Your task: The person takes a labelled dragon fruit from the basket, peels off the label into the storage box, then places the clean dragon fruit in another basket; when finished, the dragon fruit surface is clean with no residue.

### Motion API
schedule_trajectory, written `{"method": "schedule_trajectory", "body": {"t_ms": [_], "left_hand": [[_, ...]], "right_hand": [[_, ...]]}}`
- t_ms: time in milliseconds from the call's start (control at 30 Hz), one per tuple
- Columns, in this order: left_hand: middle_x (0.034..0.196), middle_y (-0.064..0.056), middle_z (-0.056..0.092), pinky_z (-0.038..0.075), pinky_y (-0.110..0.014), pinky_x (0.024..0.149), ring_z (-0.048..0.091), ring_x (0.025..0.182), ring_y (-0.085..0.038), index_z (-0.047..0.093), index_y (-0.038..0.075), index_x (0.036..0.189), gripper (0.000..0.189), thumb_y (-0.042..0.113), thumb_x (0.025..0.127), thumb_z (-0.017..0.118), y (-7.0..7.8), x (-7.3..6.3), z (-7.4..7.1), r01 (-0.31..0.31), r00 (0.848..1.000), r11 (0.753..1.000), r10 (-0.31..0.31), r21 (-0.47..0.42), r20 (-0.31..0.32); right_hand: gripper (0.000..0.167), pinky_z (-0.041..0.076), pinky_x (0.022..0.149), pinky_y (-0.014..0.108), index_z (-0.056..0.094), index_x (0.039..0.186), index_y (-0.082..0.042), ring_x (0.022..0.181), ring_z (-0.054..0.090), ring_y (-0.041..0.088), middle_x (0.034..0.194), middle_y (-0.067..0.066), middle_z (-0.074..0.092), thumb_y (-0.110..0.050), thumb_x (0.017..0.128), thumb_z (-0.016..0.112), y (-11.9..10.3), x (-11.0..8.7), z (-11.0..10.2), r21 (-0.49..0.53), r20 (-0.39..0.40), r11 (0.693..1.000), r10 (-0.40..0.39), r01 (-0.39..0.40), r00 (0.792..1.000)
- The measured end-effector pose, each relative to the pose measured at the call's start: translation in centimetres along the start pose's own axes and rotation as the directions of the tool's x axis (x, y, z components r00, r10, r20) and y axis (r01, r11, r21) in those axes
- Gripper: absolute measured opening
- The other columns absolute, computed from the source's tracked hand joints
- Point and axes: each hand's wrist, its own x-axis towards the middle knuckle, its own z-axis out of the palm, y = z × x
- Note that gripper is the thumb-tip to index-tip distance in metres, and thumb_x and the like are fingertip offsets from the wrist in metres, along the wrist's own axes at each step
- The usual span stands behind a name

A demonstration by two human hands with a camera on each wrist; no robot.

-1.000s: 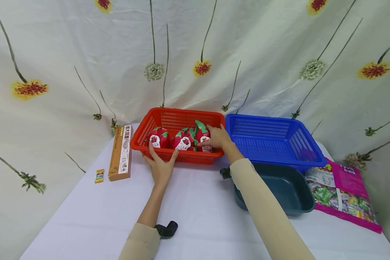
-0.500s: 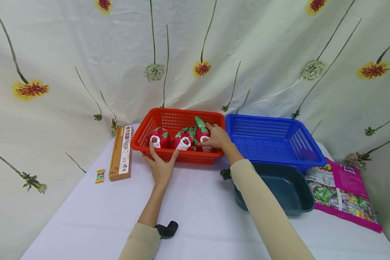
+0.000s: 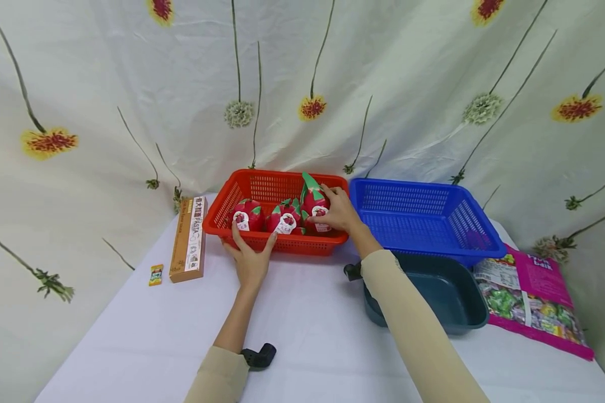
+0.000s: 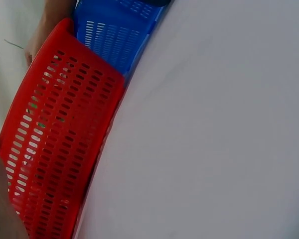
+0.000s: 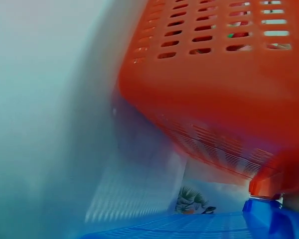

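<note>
the right hand (image 3: 340, 211) pinches the rightmost dragon fruit (image 3: 315, 200), left of its palm, in the red basket (image 3: 302, 244). the left hand (image 3: 251, 262), spread, touches the basket's near side.

On the worktop (image 3: 307, 336), a left basket (image 3: 307, 246) and a right basket (image 3: 408, 224) sit side by side before a cloth backdrop (image 3: 413, 84), with three dragon fruits (image 3: 284, 215) in a row in the left basket, toward its front side. Just beside that basket, on its left, lies a pasta box (image 3: 187, 240), with a small sachet (image 3: 156, 275) farther left, near the box's front end. In front of the right basket is a tub (image 3: 459, 327), and to the tub's right lies a candy bag (image 3: 531, 302), near that basket's front right corner
</note>
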Motion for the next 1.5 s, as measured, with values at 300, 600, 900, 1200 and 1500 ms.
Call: {"method": "schedule_trajectory", "body": {"t_ms": [300,600,900,1200,1500], "left_hand": [[0.150,-0.013,-0.005,0.038,-0.052,0.095,0.002,0.137,-0.028,0.005,0.027,0.147,0.100,0.053,0.075,0.068,0.5,0.3,-0.3,-0.012,1.000,1.000,0.012,-0.024,0.008],[0.150,-0.012,-0.008,0.036,-0.053,0.097,0.001,0.137,-0.030,0.006,0.030,0.147,0.100,0.058,0.073,0.067,0.2,0.2,-0.3,0.019,0.999,1.000,-0.018,-0.025,0.026],[0.149,-0.014,-0.006,0.035,-0.052,0.099,0.001,0.136,-0.029,0.008,0.026,0.146,0.099,0.052,0.074,0.070,0.1,0.5,-0.4,0.002,0.999,0.999,0.000,-0.054,0.036],[0.148,-0.015,-0.002,0.037,-0.051,0.098,0.004,0.136,-0.028,0.010,0.023,0.146,0.097,0.047,0.075,0.071,0.4,0.8,-0.5,-0.013,0.999,0.996,0.018,-0.094,0.046],[0.148,-0.015,-0.003,0.036,-0.052,0.097,0.005,0.136,-0.030,0.010,0.024,0.146,0.098,0.049,0.074,0.071,0.3,0.7,-0.5,0.006,0.998,0.997,-0.001,-0.073,0.064]], "right_hand": [[0.096,0.047,0.088,0.042,0.029,0.145,-0.014,0.119,0.036,0.028,0.137,0.014,0.034,-0.046,0.068,0.077,-1.1,-1.3,-4.2,0.056,-0.078,0.996,-0.063,0.068,0.995],[0.096,0.052,0.079,0.037,0.030,0.145,-0.015,0.117,0.037,0.026,0.132,0.012,0.038,-0.039,0.067,0.080,-3.0,-8.3,-7.9,0.099,-0.113,0.963,-0.238,0.249,0.965],[0.092,0.053,0.073,0.027,0.038,0.142,-0.014,0.115,0.040,0.020,0.129,0.007,0.042,-0.035,0.064,0.084,-5.0,-18.3,-7.7,0.190,0.003,0.928,-0.326,0.320,0.945],[0.090,0.051,0.075,0.024,0.045,0.138,-0.016,0.112,0.042,0.011,0.124,0.000,0.046,-0.050,0.062,0.079,-5.9,-22.6,-3.4,0.102,0.155,0.958,-0.280,0.267,0.947],[0.091,0.050,0.080,0.026,0.041,0.141,-0.018,0.113,0.040,0.011,0.126,-0.001,0.046,-0.050,0.063,0.077,-5.9,-22.0,0.9,0.167,0.183,0.967,-0.221,0.191,0.958]]}}
